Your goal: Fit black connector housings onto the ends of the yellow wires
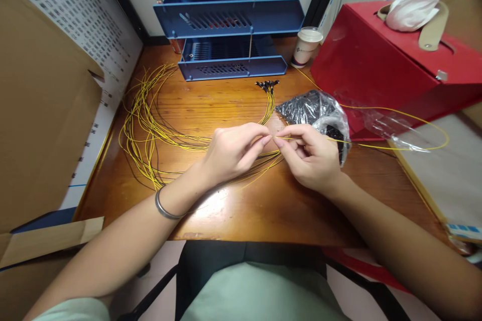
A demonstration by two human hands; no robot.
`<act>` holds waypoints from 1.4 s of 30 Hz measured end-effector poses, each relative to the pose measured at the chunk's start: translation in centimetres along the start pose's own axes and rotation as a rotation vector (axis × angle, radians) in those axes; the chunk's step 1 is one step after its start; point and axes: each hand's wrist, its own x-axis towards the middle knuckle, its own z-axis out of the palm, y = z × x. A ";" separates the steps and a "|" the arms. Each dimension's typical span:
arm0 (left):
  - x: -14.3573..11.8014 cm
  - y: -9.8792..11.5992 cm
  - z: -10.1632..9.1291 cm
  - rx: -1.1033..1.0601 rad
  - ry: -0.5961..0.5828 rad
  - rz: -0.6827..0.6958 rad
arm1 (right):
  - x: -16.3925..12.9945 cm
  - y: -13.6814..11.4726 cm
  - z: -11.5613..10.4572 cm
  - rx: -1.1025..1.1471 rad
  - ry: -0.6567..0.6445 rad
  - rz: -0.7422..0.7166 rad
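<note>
Yellow wire (395,147): loops right over the red box (376,60), its end between both hands above the wooden desk (233,210).
Right hand (311,157): fingertips pinched on the wire.
Left hand (229,152): fingers curled, thumb and forefinger pressed at the wire's tip.

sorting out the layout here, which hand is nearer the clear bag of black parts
Right. The right hand sits directly in front of the bag of black parts, touching or nearly so. The left hand is farther off, to the bag's left.

Two hands (233,152), one cup (306,46), one red box (395,65)
</note>
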 end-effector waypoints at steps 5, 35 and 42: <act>0.1 0.0 -0.1 0.002 -0.012 -0.015 | 0.0 0.0 0.0 -0.024 -0.002 0.001; 0.1 0.1 -0.1 0.019 -0.042 -0.028 | 0.2 -0.2 -0.1 0.054 -0.027 -0.011; 0.0 0.1 -0.2 -0.028 -0.042 -0.042 | 0.2 -0.2 -0.1 0.087 -0.043 0.009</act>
